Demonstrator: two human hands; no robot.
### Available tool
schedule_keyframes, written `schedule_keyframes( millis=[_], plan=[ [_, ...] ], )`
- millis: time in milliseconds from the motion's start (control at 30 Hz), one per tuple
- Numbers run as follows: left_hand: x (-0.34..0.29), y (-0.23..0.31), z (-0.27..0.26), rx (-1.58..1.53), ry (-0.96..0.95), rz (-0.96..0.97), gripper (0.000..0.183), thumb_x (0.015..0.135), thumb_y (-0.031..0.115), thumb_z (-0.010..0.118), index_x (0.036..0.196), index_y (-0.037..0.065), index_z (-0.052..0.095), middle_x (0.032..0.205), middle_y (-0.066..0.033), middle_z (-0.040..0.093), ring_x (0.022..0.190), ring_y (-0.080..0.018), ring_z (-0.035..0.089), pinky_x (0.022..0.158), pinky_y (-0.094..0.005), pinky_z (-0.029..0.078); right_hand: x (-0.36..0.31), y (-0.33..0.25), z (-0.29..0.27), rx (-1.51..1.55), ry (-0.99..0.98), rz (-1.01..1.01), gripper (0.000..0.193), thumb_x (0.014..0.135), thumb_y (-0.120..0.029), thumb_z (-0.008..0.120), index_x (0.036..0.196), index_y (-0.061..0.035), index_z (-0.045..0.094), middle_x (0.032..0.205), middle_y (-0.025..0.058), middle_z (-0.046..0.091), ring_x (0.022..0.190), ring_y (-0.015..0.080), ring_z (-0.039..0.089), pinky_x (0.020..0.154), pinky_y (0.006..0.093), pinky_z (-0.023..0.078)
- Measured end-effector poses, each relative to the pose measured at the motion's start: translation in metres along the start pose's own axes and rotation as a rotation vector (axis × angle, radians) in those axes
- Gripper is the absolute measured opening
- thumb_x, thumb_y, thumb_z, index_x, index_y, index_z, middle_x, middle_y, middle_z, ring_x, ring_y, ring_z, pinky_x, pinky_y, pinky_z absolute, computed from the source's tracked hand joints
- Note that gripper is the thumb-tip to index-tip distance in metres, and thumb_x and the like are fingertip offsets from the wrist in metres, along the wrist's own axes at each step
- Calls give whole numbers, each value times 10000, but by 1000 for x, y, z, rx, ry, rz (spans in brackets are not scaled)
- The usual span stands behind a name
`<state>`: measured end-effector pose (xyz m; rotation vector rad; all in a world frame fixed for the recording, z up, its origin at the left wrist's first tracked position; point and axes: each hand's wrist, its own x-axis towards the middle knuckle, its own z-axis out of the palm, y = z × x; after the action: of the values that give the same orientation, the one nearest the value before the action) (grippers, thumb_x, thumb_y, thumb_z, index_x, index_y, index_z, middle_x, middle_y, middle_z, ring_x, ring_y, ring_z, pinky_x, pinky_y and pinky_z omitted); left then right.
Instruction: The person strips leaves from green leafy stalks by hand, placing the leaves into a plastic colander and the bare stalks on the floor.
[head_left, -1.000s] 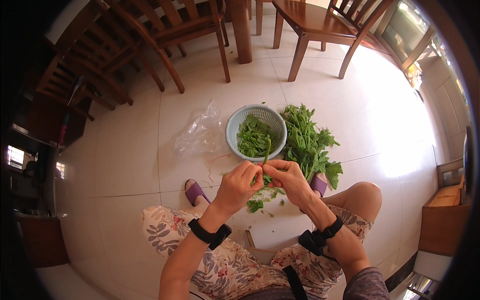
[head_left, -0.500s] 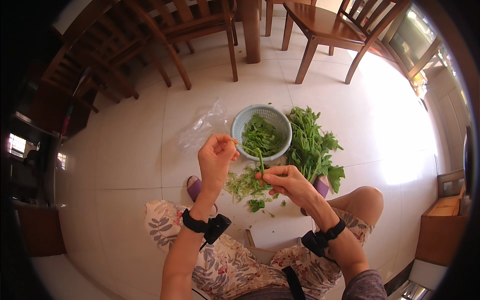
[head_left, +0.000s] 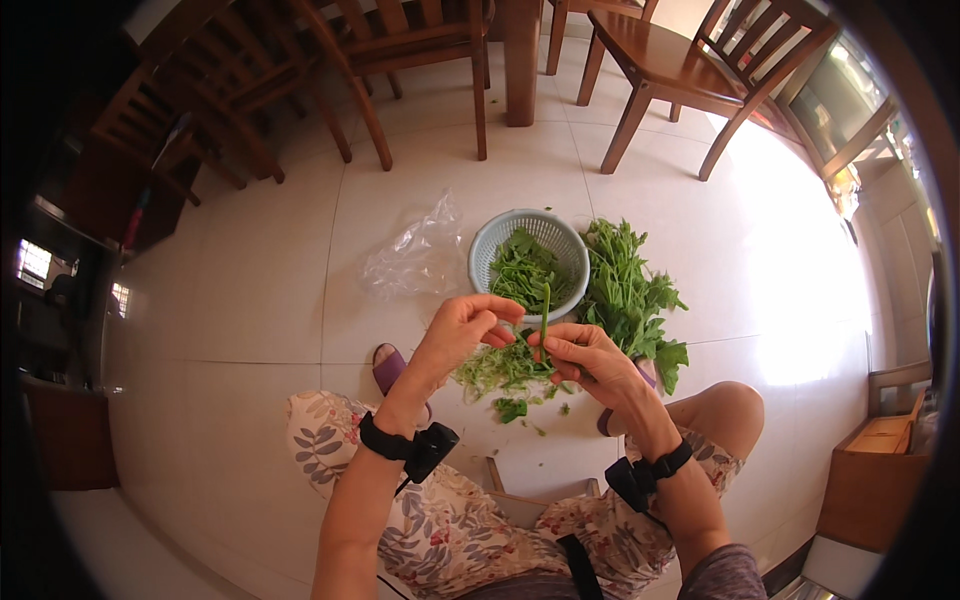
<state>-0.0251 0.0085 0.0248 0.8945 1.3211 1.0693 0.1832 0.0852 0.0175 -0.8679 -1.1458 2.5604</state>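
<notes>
A slim green stem [head_left: 545, 310] stands nearly upright in my right hand [head_left: 594, 365], pinched between thumb and fingers. My left hand [head_left: 468, 335] is just left of the stem, its fingers apart and pointing toward it; I make out nothing in them. Beyond both hands sits a grey-blue plastic basket [head_left: 482, 243] holding cut leafy greens [head_left: 522, 272]. To its right lies a large heap of leafy stalks [head_left: 632, 290]. Beneath my hands, thin pale-green peelings [head_left: 490, 372] are scattered on the tiles, along with a torn leaf [head_left: 510, 409].
A crumpled clear plastic bag [head_left: 415, 250] lies left of the basket. Wooden chairs [head_left: 690, 75] and a thick table leg [head_left: 520, 70] stand at the back. My purple slippers [head_left: 388, 368] flank the peelings. A wooden cabinet [head_left: 875, 480] is at the right.
My left hand has moved right and nearer, toward the stem, and its pinched fingers have spread. The right hand has shifted slightly right, still holding the stem.
</notes>
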Motion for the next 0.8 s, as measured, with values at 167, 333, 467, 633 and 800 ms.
schedule_keyframes(
  millis=[167,333,467,633,800],
  plan=[
    [-8,14,18,-88,-221,-105,381,868,77,514,1233,-31,502,1018,-100,621,827,-140,626,762,-284,527,1,1,-4,15,-2,-29,250,898,-241,622,1068,-61,656,774,-41,580,542,22,433,617,214,490],
    [-7,5,16,-17,-232,-130,359,859,146,620,1161,-36,547,881,-69,621,739,-117,612,686,-254,515,1,-1,-3,47,29,0,206,910,-222,601,1017,-56,660,789,-34,586,596,31,476,632,222,478],
    [-4,-2,13,102,-153,-186,268,862,174,633,1039,-26,618,732,-19,609,613,-81,570,561,-221,468,9,5,-6,66,130,-105,192,911,-216,594,981,-46,651,844,-14,618,701,59,537,697,239,465],
    [-6,-2,9,177,-99,-203,193,862,173,624,917,-10,657,656,2,584,549,-58,524,501,-209,422,20,8,-23,-294,371,-236,241,882,-245,596,953,-21,648,872,30,651,727,78,572,675,222,448],
    [-9,2,5,139,-83,-206,201,886,193,591,937,9,656,639,33,538,550,-51,504,513,-201,414,38,-3,-28,-533,391,-138,309,899,-230,563,1075,20,606,859,56,654,674,105,586,619,214,453]
  ],
)
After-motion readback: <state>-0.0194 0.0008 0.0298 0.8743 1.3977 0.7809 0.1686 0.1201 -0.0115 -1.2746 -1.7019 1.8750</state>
